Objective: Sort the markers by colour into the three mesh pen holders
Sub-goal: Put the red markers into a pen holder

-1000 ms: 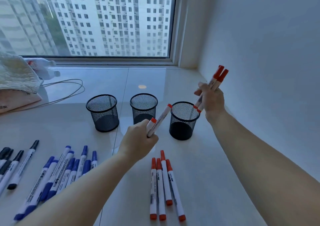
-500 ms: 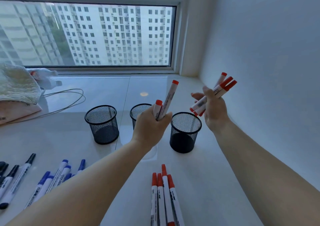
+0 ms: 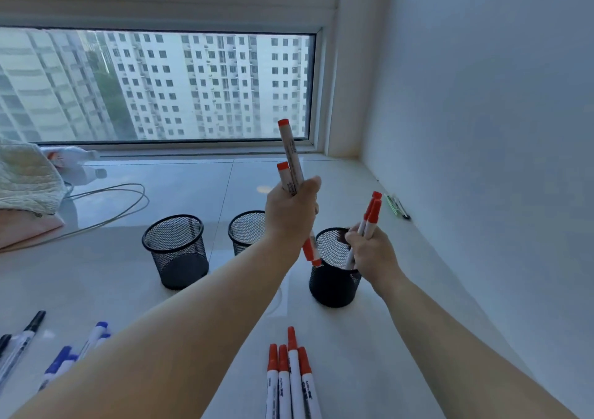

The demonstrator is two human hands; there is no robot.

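L hand point(image 3: 291, 214) fingers curled round 2 red markers point(image 3: 291, 161); R hand point(image 3: 374, 254) grips red bunch point(image 3: 369, 217) over right holder point(image 3: 332, 285).

Setting: room in a high-rise flat, most likely a home.

A wide white-framed window point(image 3: 154, 86) looks out level with the upper floors of white apartment blocks. Below it runs a glossy white tiled counter point(image 3: 401, 290) meeting a plain white wall point(image 3: 482, 113). Household items lie at the left: a folded cream knitted cloth point(image 3: 25, 174), a grey looped cable point(image 3: 109, 206) and a clear plastic bottle point(image 3: 86, 172).
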